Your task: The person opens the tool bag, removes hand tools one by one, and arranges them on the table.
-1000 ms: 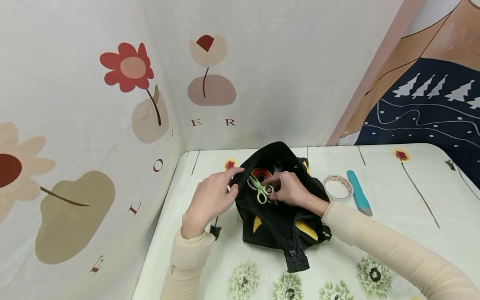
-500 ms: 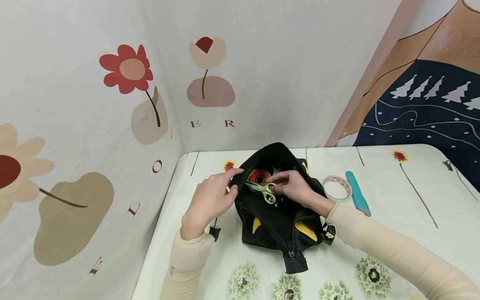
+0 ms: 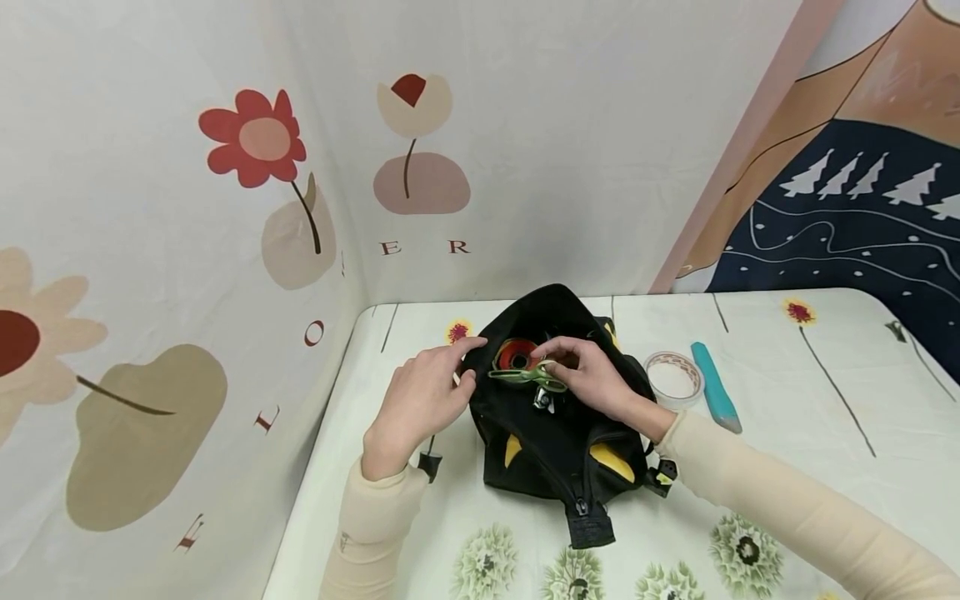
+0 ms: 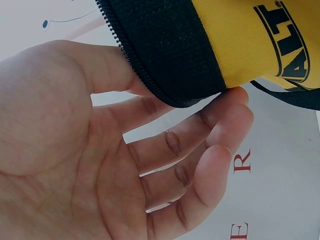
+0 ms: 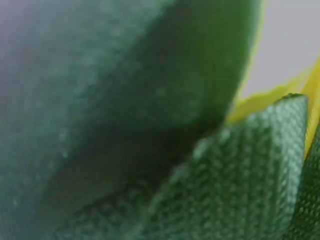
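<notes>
A black and yellow zippered tool bag lies on the table with its mouth spread. My left hand grips the bag's left rim; in the left wrist view the zipper edge runs between thumb and fingers. Over the opening, my right hand pinches green-handled scissors by the handles, blades pointing left. Beneath them inside the bag sits a roll of red tape. A small shiny metal object shows below the scissors, its kind unclear. Blurred bag fabric fills most of the right wrist view.
Right of the bag lie a roll of clear tape and a long teal tool, possibly a utility knife. A flower-printed cloth covers the table. Printed fabric walls stand behind and at the left.
The scissors have swung from pointing up-left to lying nearly level, and the right hand has drawn slightly to the right with them. The left hand stays at the rim.
</notes>
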Demonstrator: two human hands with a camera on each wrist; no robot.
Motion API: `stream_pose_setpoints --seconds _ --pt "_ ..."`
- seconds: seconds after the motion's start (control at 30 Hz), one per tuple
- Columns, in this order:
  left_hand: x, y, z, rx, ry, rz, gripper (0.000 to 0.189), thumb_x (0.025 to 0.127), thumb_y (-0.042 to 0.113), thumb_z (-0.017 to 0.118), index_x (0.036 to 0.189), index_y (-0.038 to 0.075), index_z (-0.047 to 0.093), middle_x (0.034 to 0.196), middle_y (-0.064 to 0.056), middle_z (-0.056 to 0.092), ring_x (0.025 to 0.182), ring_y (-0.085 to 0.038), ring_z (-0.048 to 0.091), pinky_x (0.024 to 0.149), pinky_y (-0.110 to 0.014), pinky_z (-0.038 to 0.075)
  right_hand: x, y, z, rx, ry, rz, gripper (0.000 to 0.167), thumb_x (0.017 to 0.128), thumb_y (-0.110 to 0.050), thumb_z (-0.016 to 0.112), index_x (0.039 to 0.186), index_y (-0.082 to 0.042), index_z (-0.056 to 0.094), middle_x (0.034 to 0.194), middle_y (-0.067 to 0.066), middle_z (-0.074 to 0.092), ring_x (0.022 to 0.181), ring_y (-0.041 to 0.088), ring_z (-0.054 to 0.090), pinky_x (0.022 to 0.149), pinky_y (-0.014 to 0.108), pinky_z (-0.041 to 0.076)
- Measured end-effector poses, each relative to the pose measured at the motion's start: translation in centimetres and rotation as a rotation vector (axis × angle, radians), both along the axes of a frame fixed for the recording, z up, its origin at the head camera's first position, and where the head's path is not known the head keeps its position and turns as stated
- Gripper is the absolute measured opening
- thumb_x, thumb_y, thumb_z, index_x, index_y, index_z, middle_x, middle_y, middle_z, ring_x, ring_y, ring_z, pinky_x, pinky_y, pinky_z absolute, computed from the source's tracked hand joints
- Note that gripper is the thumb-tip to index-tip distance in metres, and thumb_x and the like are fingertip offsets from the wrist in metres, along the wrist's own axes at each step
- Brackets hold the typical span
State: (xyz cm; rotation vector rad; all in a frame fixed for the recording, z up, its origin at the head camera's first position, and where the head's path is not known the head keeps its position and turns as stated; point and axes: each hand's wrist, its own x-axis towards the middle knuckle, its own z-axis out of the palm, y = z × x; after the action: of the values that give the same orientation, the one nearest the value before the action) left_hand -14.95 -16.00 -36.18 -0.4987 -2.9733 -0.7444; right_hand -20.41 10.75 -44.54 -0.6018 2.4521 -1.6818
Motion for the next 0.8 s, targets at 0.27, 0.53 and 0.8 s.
stream_pose_setpoints --seconds 0.27,0.53,0.8 --pt "-0.1 0.1 -0.1 0.006 -0.003 -0.004 0.05 0.105 0.012 0.063 0.155 0.016 0.067 0.062 0.004 0.053 0.047 -0.016 0.042 0.047 -0.031 0.031 0.0 0.2 0.3 0.013 0.206 -0.062 0.025 0.11 0.001 0.065 0.131 -0.004 0.075 0.115 0.014 0.077 0.086 0.025 0.067 0.074 0.029 0.049" --pt "-0.1 0.2 -0.2 0.004 0.013 -0.005 0.05 0.105 0.012 0.063 0.154 0.016 0.067 0.06 0.004 0.049 0.048 -0.015 0.041 0.047 -0.031 0.03 0.3 0.6 1.0 -0.063 0.328 -0.105 0.034 0.11 0.002 0.063 0.143 -0.005 0.069 0.104 0.011 0.073 0.099 0.028 0.075 0.075 0.025 0.047" --pt "-0.2 0.1 -0.4 0.01 0.019 -0.011 0.05 0.105 0.01 0.063 0.155 0.016 0.067 0.058 0.004 0.048 0.046 -0.014 0.038 0.047 -0.029 0.028 0.6 1.2 2.5 -0.216 0.308 -0.108 0.033 0.109 0.009 0.059 0.142 0.007 0.065 0.1 0.022 0.07 0.094 0.018 0.073 0.08 0.019 0.051"
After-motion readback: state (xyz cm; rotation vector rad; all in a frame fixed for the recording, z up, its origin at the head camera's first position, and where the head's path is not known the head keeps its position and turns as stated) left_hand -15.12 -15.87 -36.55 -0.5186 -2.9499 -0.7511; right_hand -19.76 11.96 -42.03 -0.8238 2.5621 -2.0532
